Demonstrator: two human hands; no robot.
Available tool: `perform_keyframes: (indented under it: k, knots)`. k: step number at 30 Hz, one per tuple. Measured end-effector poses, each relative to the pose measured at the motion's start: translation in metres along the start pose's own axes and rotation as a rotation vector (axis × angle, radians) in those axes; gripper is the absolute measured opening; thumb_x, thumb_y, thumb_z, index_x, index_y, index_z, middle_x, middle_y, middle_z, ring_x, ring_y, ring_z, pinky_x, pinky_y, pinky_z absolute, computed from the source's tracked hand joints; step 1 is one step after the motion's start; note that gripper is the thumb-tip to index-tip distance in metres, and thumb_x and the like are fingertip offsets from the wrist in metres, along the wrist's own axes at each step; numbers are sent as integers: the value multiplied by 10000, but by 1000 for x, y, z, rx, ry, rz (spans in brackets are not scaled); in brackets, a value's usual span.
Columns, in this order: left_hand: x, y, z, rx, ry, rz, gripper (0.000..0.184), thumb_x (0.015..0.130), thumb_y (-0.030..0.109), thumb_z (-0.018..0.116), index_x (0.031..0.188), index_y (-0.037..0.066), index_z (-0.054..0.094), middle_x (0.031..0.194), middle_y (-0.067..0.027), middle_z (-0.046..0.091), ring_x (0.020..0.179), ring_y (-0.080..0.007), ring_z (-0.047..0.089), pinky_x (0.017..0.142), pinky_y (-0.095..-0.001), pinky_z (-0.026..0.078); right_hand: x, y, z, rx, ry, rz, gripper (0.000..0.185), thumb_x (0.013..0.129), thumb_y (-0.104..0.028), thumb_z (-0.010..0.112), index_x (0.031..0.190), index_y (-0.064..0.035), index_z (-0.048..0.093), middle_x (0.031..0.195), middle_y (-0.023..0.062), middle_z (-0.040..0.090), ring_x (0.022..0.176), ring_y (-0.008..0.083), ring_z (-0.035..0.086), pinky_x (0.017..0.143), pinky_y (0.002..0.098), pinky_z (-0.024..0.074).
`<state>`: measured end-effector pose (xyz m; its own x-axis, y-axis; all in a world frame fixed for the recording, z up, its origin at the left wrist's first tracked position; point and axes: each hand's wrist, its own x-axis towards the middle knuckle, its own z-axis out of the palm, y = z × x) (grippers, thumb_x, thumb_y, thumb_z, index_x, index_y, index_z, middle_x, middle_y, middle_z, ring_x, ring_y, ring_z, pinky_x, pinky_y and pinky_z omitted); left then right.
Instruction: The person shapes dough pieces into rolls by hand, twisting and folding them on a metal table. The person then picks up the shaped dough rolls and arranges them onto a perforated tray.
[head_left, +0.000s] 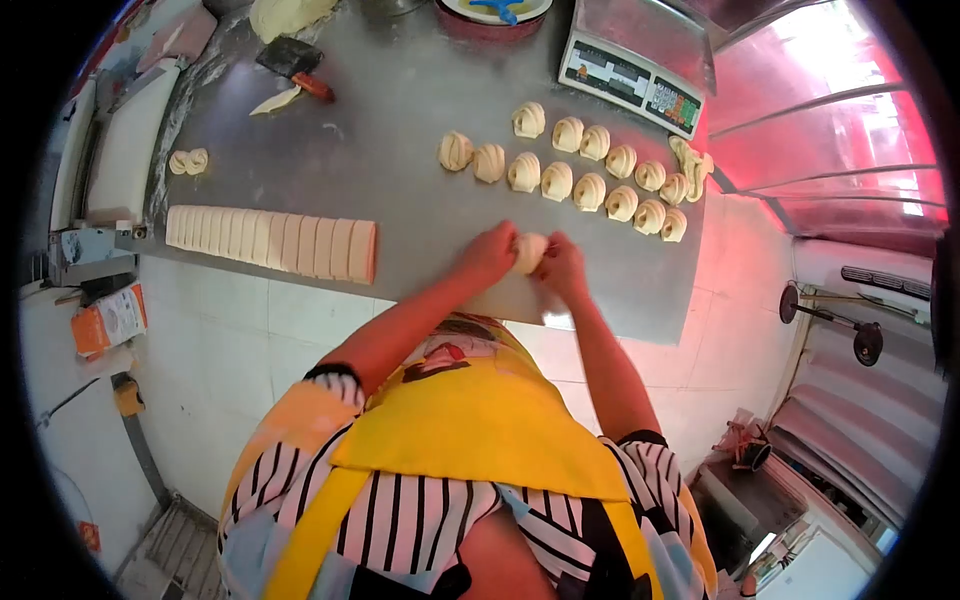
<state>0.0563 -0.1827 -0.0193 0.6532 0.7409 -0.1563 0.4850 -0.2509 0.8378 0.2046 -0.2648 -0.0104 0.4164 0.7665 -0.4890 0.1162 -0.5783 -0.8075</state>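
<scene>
Between my two hands, close to the table's near edge, is a small piece of pale dough (529,254). The fingers of my left hand (491,253) are closed on its left side. My right hand (562,267) pinches its right side. Beyond my hands, shaped dough rolls (556,181) stand in two slanting rows. To the left lies a long strip of dough cut into slices (270,240), its slices side by side.
The metal table (390,130) bears a digital scale (630,85) at the back right. A scraper (290,60) with a red handle lies back left, near a mass of dough (288,15). Two small dough pieces (188,161) sit at far left. A red-rimmed bowl (490,24) stands at the back.
</scene>
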Motion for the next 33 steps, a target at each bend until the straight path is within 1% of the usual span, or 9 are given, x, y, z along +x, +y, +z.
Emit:
perform_keyframes:
  k: [8, 14, 17, 18, 20, 24, 27, 30, 33]
  knots:
    - [54, 1, 52, 204, -99, -25, 215, 822, 216, 558, 923, 46, 477, 739, -160, 617, 641, -337, 611, 606, -452, 473, 22, 2, -40, -129, 129, 12, 93, 705, 33, 555, 790, 5, 528, 653, 90, 576, 481, 151, 556, 398, 297, 470]
    - [17, 22, -39, -428, -254, -137, 369, 770, 176, 682, 1061, 29, 509, 766, -44, 600, 602, -109, 579, 533, -262, 470, 48, 33, -83, -221, 160, -42, 108, 720, -1, 568, 821, 36, 559, 621, 94, 588, 484, 168, 587, 410, 306, 474]
    - [-19, -16, -95, -517, -45, -244, 296, 806, 169, 646, 1050, 41, 539, 777, -41, 611, 601, -111, 577, 528, -259, 465, 37, 10, -111, -82, -122, 52, 212, 741, -7, 582, 947, 38, 576, 624, 90, 598, 480, 168, 583, 443, 312, 486]
    - [-35, -25, -119, -557, 43, -303, 277, 819, 168, 633, 1053, 47, 547, 776, -39, 613, 603, -106, 576, 522, -251, 458, 44, 33, -122, 85, 50, 81, 308, 767, -47, 612, 1062, 27, 565, 660, 58, 610, 531, 151, 585, 483, 306, 490]
    - [-68, -57, -158, -638, 229, -374, 221, 848, 165, 600, 1033, 48, 565, 766, -44, 616, 609, -95, 574, 510, -225, 439, 13, -53, -91, -608, 109, -88, 337, 795, -86, 622, 1112, 11, 559, 721, 44, 600, 550, 118, 563, 478, 246, 457]
    - [-117, -92, -204, -676, 567, -366, 170, 874, 157, 564, 995, 39, 583, 762, -45, 621, 613, -93, 575, 515, -214, 430, 21, -108, 71, -91, -542, -235, 377, 787, -157, 663, 1113, 5, 566, 851, 68, 624, 675, 120, 561, 624, 261, 470]
    - [-137, -93, -214, -607, 716, -374, 165, 894, 169, 540, 984, 39, 590, 791, -40, 634, 661, -99, 591, 554, -223, 446, 43, -124, 186, -489, -514, -494, 491, 662, -253, 757, 1067, -29, 594, 1015, 119, 555, 938, 248, 549, 810, 341, 457]
    - [-146, -105, -204, -456, 733, -260, 232, 896, 174, 532, 1051, 7, 572, 929, -65, 644, 862, -146, 608, 752, -262, 476, 55, -121, 246, -768, -527, -794, 501, 618, -226, 776, 1032, -25, 579, 1046, 133, 514, 975, 301, 525, 833, 349, 448]
    - [-140, -81, -200, -379, 651, -172, 276, 936, 182, 469, 1137, 10, 545, 1060, -74, 615, 981, -142, 565, 859, -280, 435, 47, -120, 259, -787, -604, -736, 517, 590, -189, 781, 1015, -24, 538, 1011, 137, 550, 928, 321, 548, 821, 350, 456]
